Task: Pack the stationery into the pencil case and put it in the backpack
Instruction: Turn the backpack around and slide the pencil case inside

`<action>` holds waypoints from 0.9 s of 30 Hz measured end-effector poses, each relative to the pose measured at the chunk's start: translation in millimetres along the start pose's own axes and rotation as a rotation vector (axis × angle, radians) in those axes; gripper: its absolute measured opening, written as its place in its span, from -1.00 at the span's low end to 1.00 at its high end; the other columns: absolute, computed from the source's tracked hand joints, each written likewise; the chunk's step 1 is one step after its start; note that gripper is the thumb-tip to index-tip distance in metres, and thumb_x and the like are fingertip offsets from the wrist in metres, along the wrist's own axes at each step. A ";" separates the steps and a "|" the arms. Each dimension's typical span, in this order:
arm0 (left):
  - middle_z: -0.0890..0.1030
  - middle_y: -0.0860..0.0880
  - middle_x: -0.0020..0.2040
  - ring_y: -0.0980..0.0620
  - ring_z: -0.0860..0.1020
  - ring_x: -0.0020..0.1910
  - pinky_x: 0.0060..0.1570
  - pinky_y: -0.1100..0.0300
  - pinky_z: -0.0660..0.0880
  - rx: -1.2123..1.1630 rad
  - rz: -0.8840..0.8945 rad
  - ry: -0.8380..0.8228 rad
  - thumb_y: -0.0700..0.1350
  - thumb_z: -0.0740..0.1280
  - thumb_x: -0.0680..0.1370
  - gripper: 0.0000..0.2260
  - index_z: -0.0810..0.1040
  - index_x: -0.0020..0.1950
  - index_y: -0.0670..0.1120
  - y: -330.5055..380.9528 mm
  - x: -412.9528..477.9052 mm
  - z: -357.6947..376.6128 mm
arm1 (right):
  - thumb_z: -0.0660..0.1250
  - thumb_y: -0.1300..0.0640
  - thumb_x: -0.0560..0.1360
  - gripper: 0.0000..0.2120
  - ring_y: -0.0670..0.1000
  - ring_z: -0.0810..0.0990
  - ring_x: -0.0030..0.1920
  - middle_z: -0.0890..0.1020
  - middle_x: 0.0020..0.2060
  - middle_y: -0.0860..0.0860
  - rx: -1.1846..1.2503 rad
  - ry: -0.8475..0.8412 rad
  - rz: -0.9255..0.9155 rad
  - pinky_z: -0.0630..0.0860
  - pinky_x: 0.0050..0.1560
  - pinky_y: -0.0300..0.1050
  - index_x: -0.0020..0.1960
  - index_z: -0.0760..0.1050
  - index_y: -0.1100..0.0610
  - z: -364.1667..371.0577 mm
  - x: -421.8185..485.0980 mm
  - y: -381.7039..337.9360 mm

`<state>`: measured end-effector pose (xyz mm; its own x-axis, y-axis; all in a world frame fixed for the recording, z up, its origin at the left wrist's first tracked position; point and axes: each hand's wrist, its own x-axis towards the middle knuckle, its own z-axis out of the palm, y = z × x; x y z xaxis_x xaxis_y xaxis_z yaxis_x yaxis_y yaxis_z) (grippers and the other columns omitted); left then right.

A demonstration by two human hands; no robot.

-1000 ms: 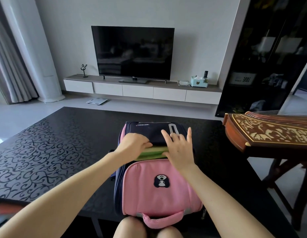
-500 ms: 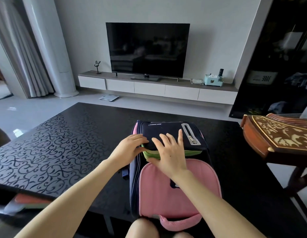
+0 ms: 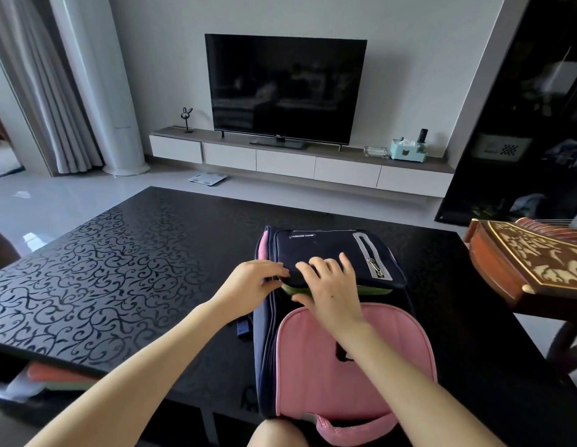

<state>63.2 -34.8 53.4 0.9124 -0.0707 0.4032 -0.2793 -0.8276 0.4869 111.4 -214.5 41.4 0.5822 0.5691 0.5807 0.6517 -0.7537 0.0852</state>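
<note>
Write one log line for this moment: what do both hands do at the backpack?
backpack: lying on table | green item: visible under navy flap | left hand: pinches flap edge | right hand: rests on flap

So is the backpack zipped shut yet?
Open: a green edge shows in the gap under the navy flap of the backpack.
</note>
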 end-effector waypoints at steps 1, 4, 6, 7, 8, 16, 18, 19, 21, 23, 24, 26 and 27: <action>0.58 -0.04 0.19 0.04 0.50 0.20 0.19 0.30 0.36 -0.042 -0.078 0.023 -0.30 0.35 0.45 -0.67 0.55 0.19 -0.09 -5.0 -0.9 0.6 | 0.56 -0.05 0.21 -0.44 0.11 0.60 -0.02 0.62 0.00 0.04 0.054 -0.016 -0.061 0.43 0.22 0.21 0.15 0.51 0.07 -0.6 -4.8 8.3; 0.53 -0.07 0.17 -0.13 0.46 0.20 0.13 0.20 0.37 -0.091 -0.273 -0.006 -0.35 0.27 0.47 -0.63 0.45 0.26 -0.15 -13.6 2.7 9.1 | 0.34 -0.03 0.42 -0.58 0.09 0.52 0.24 0.58 0.20 0.04 0.198 -0.088 -0.049 0.29 0.34 0.21 0.25 0.50 0.07 -6.3 -18.2 31.1; 0.56 -0.11 0.10 -0.22 0.41 0.15 0.07 0.14 0.33 0.035 -0.276 -0.019 -0.27 0.26 0.50 -0.71 0.45 0.22 -0.18 -13.2 10.1 19.9 | 0.14 -0.09 0.50 -0.57 0.07 0.48 0.29 0.55 0.25 0.03 0.222 -0.100 -0.007 0.20 0.38 0.19 0.28 0.48 0.05 -6.6 -26.1 38.8; 0.56 -0.12 0.10 -0.23 0.40 0.12 0.05 0.08 0.32 0.121 -0.270 -0.007 -0.25 0.25 0.50 -0.73 0.46 0.20 -0.20 -12.5 14.4 24.4 | 0.09 -0.10 0.50 -0.56 0.07 0.49 0.29 0.55 0.25 0.02 0.207 -0.099 0.000 0.19 0.38 0.19 0.28 0.48 0.05 -6.6 -29.5 40.1; 0.57 -0.14 0.06 -0.23 0.41 0.06 -0.03 0.05 0.32 0.200 -0.263 0.017 -0.26 0.24 0.49 -0.77 0.49 0.14 -0.21 -11.9 17.8 26.6 | 0.07 -0.10 0.51 -0.55 0.07 0.50 0.28 0.56 0.24 0.02 0.182 -0.096 0.000 0.21 0.36 0.20 0.28 0.48 0.04 -6.3 -32.3 40.1; 0.48 -0.08 -0.36 -0.11 0.44 -0.37 -0.39 0.15 0.30 0.676 -0.004 -0.062 -0.40 0.38 0.06 -0.73 0.43 -0.38 -0.12 -8.0 14.7 12.5 | 0.38 0.06 0.43 -0.66 0.11 0.59 0.16 0.63 0.15 0.02 0.096 -0.020 0.052 0.49 0.12 0.28 0.20 0.54 0.04 4.1 -39.6 32.2; 0.47 -0.06 -0.38 -0.08 0.43 -0.39 -0.40 0.17 0.32 0.722 0.022 -0.073 -0.34 0.39 0.10 -0.78 0.42 -0.42 -0.10 -4.6 8.7 5.8 | 0.54 0.14 0.30 -0.58 0.13 0.62 0.11 0.65 0.10 0.03 0.115 -0.022 0.080 0.52 0.05 0.30 0.14 0.58 0.06 6.7 -37.6 30.9; 0.47 -0.05 -0.39 -0.07 0.42 -0.39 -0.40 0.18 0.33 0.736 0.017 -0.098 -0.32 0.40 0.13 -0.79 0.42 -0.45 -0.09 -0.8 6.2 4.4 | 0.56 0.17 0.27 -0.56 0.13 0.63 0.09 0.66 0.09 0.03 0.120 -0.018 0.089 0.52 0.03 0.30 0.13 0.59 0.06 6.5 -36.8 30.2; 0.53 -0.07 -0.32 -0.09 0.42 -0.34 -0.36 0.16 0.32 0.694 -0.040 -0.164 -0.28 0.36 0.29 -0.85 0.45 -0.41 -0.09 13.8 0.8 5.3 | 0.56 0.20 0.26 -0.57 0.14 0.63 0.09 0.66 0.08 0.04 0.143 -0.014 0.116 0.51 0.01 0.31 0.12 0.60 0.07 6.1 -35.2 28.5; 0.57 -0.13 -0.18 -0.14 0.48 -0.20 -0.28 0.13 0.31 0.623 -0.141 -0.222 -0.25 0.20 0.46 -0.85 0.54 -0.25 -0.15 34.4 -6.5 16.4 | 0.55 0.24 0.27 -0.57 0.15 0.63 0.09 0.66 0.08 0.04 0.155 -0.007 0.146 0.50 0.01 0.32 0.12 0.60 0.07 7.7 -35.6 25.1; 0.56 -0.15 -0.15 -0.15 0.50 -0.16 -0.25 0.13 0.31 0.562 -0.213 -0.251 -0.21 0.15 0.51 -0.80 0.55 -0.16 -0.16 46.5 -11.3 22.0 | 0.55 0.25 0.27 -0.57 0.15 0.63 0.09 0.66 0.08 0.04 0.148 -0.010 0.163 0.49 0.01 0.32 0.12 0.60 0.07 8.9 -36.0 22.4; 0.49 -0.09 -0.22 -0.09 0.45 -0.18 -0.22 0.15 0.31 0.366 -0.359 -0.238 -0.13 0.11 0.57 -0.77 0.52 -0.17 -0.11 63.9 -18.7 28.0 | 0.53 0.25 0.30 -0.57 0.18 0.60 0.14 0.65 0.11 0.06 0.156 -0.025 0.184 0.46 0.06 0.36 0.14 0.58 0.08 9.9 -36.8 19.0; 0.44 -0.04 -0.29 -0.05 0.41 -0.21 -0.24 0.16 0.30 0.228 -0.451 -0.227 -0.11 0.11 0.57 -0.76 0.45 -0.27 -0.06 65.6 -18.7 28.3 | 0.49 0.24 0.34 -0.58 0.19 0.56 0.20 0.62 0.16 0.08 0.174 -0.043 0.194 0.41 0.13 0.38 0.18 0.56 0.09 7.7 -35.5 17.9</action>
<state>36.3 -103.5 55.9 0.9752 0.2214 0.0046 0.2029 -0.9014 0.3825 106.2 -245.6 16.0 0.7220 0.4356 0.5376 0.5975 -0.7843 -0.1671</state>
